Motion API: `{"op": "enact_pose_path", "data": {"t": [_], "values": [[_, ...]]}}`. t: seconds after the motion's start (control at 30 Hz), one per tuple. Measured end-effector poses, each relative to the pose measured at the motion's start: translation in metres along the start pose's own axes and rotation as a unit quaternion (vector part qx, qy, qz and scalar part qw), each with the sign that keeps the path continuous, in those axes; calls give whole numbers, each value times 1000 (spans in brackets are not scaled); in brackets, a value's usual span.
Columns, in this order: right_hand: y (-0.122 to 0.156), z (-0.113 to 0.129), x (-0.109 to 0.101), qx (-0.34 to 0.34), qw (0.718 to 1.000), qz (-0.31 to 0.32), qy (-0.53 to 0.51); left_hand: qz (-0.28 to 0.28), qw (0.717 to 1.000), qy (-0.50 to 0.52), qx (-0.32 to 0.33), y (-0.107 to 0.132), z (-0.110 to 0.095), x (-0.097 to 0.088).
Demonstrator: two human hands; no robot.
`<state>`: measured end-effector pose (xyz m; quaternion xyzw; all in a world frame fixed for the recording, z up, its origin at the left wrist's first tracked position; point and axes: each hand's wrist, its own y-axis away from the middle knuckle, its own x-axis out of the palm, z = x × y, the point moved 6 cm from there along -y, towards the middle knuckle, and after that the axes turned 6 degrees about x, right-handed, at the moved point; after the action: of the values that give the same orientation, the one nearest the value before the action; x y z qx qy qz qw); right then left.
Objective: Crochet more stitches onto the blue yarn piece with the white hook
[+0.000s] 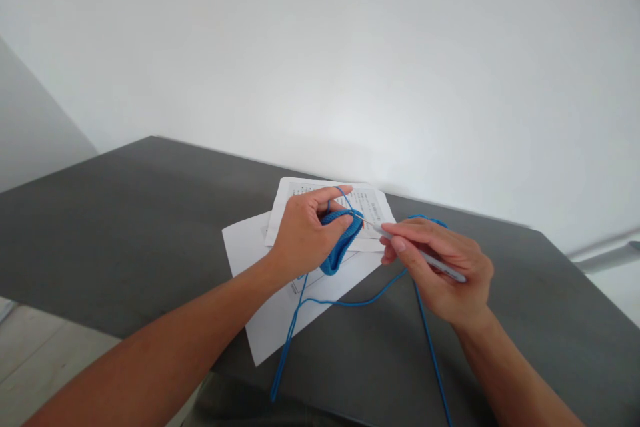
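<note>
My left hand [305, 230] pinches a small blue crochet piece [336, 255], its thumb lying over the upper edge. Blue working yarn [345, 197] runs over the raised index finger of that hand. Held like a pen, a crochet hook [443, 265] with a pale grey handle sits in my right hand [445, 267]. The hook's thin metal shaft reaches left to the top edge of the blue piece, close to my left thumb. Whether a loop is on the hook's tip is too small to tell.
Under the hands lie a printed sheet [373, 203] and a larger white paper [240, 240] on the dark grey table [125, 227]. Loose blue yarn [350, 303] trails across the paper and over the front edge. More blue yarn [430, 219] lies behind my right hand. A white wall [350, 67] rises behind.
</note>
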<state>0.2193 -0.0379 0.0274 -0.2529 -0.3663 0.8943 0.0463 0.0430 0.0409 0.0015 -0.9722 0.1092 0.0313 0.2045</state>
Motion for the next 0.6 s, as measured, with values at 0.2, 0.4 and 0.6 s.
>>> {"op": "enact_pose_path", "data": {"t": [0.2,0.4,0.6], "values": [[0,-1,1,8,1000,3,1,-1,1000,-11,5,0,-2,-1],[3,-1,2,-11,1000,7,12,4,1000,-3,3,1,-1,-1],[3,0,1,2,1000,-4,-5,16,1000,17,-9,1,1,1]]}}
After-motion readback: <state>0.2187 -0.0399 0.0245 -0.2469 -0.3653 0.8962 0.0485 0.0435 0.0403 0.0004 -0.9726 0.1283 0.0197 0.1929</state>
